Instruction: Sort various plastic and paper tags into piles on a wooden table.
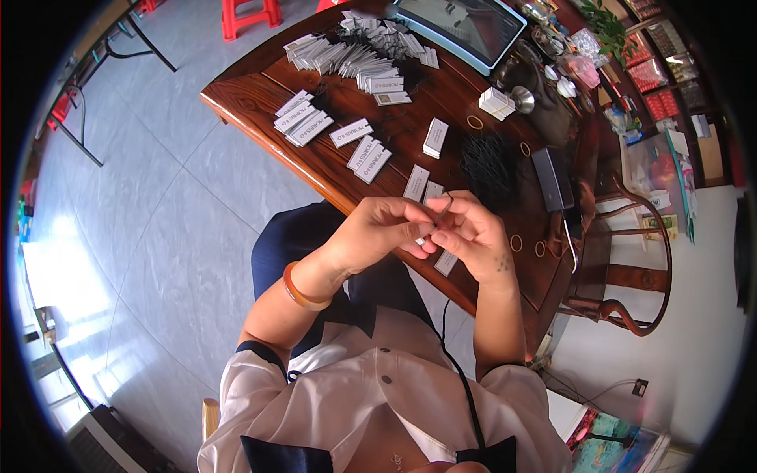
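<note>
My left hand (386, 225) and my right hand (475, 236) meet over the table's near edge, fingertips pinched together. Between them runs a thin dark cord (447, 206), gripped by both. A small white bit shows under the left fingertips; I cannot make out what it belongs to. White hang tags (415, 183) lie on the table just beyond the fingers, and another tag (446, 262) is partly hidden below my right hand. A heap of loose black cords (487, 167) sits past the right hand.
On the dark wooden table (260, 91) lie a big pile of strung tags (347, 63), smaller tag groups (369, 159), a white tag stack (497, 102), rubber bands (516, 243), a dark box (552, 180) and a tablet-like screen (465, 27). A wooden chair (639, 276) stands right.
</note>
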### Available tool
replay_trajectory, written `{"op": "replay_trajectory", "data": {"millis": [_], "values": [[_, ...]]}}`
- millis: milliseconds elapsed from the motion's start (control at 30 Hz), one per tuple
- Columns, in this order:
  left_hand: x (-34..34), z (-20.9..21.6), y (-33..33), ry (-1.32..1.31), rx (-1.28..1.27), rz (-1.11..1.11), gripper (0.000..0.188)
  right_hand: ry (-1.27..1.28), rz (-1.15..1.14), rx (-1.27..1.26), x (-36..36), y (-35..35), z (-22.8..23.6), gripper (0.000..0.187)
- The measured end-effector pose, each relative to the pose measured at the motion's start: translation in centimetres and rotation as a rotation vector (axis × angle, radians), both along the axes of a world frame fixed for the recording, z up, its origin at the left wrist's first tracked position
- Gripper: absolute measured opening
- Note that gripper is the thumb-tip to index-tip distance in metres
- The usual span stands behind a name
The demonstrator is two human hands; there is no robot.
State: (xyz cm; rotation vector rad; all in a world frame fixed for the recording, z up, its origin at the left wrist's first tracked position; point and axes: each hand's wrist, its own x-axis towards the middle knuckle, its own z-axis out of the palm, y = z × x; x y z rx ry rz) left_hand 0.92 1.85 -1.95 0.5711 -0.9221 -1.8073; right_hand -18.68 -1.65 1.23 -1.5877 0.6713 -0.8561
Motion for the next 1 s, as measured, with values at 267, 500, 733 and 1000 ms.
{"op": "replay_trajectory", "data": {"millis": [267,500,733,1000], "values": [[-0.3,0.2,0.0,-0.049,0.044,-0.013,0.014,0.007,-0.052,-0.137,0.4,0.1,0.2,0.008],[-0.4,-0.2,0.0,-0.010,0.063,0.016,0.016,-0.128,-0.251,-0.078,0.0,-0.1,-0.1,0.004],[-0.2,-0.1,-0.2,0.190,0.173,-0.040,0.022,-0.039,-0.228,-0.016,0.7,0.4,0.6,0.010],[-0.6,0.1,0.8,-0.218,-0.196,0.186,0.015,-0.019,-0.306,-0.072,1.0,1.0,0.2,0.012]]}}
